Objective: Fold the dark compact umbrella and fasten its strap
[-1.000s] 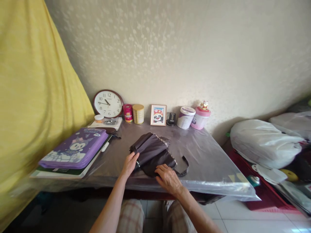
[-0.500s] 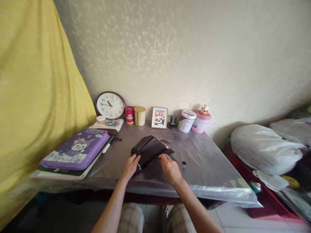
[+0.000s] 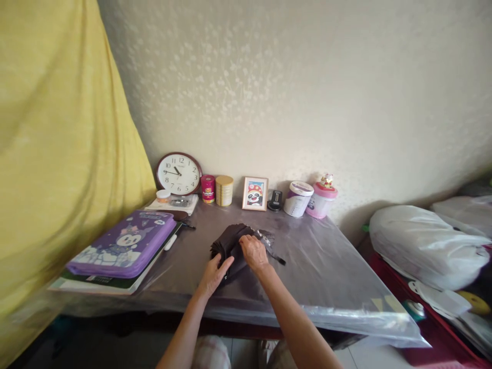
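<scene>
A folded dark brown umbrella (image 3: 227, 241) with a patterned edge lies on the plastic-covered table (image 3: 326, 277), near its middle. My left hand (image 3: 217, 272) grips the umbrella's near end, fingers curled round it. My right hand (image 3: 252, 251) lies over the top of the folded cloth, fingers closed and pressing it together. The umbrella's thin dark strap (image 3: 277, 257) trails out to the right of my right hand.
A purple cartoon case (image 3: 123, 245) on books lies at the left. Along the wall stand a round clock (image 3: 178, 173), a red tin (image 3: 208, 188), a gold tin (image 3: 224, 190), a framed panda picture (image 3: 255, 193), a white tub (image 3: 298, 199) and a pink jar (image 3: 321, 199). White bags (image 3: 423, 246) are piled right; yellow cloth (image 3: 57, 154) hangs left.
My right hand moved from the umbrella's near right edge up onto its top, gathering the cloth tighter. The umbrella looks more compact. The camera has tilted up and the strap has shifted.
</scene>
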Tool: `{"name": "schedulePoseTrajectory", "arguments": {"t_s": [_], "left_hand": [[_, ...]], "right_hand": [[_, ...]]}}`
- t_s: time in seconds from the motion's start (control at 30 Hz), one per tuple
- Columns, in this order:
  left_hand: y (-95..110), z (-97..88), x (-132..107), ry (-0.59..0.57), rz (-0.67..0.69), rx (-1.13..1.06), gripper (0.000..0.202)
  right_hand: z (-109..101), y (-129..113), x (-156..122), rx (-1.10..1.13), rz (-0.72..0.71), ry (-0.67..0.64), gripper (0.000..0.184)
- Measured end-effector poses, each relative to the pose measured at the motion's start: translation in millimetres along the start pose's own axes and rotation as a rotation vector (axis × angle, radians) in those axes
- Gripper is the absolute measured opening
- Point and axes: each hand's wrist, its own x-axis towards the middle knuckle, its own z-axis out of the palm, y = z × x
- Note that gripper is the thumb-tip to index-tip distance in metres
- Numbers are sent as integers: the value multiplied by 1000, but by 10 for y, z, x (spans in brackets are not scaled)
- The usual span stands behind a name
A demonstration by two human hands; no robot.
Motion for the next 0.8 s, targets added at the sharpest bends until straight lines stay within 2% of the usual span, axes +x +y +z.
{"name": "schedulePoseTrajectory", "arguments": {"t_s": [0.1, 0.2, 0.27, 0.33, 0.43, 0.5, 0.57, 0.7, 0.8], "left_hand": [[-36, 11, 8, -23, 28, 16, 44], [-101, 14, 39, -23, 19, -14, 42], [-129, 9, 55, -27, 8, -27, 39], [-135, 0, 58, -16, -1, -5, 37], [-113, -10, 44, 15, -1, 41, 35], [-92, -5, 22, 31, 11, 60, 35], [-72, 16, -11, 40, 29, 79, 36], [-10, 104, -108, 72, 76, 180, 37], [89, 179, -193, 95, 132, 288, 38]], "right_hand": [[7, -17, -11, 22, -4, 10, 20], [-49, 2, -141, 46, 11, 47, 18], [-69, 53, -286, 70, 91, 84, 18], [-40, 128, -439, 168, 293, 102, 18], [93, 225, -594, 524, 535, 36, 14], [190, 241, -622, 857, 699, 42, 25], [252, 218, -609, 1138, 834, 106, 41], [262, 151, -574, 1407, 935, 246, 51], [253, 135, -567, 1504, 963, 243, 52]]}}
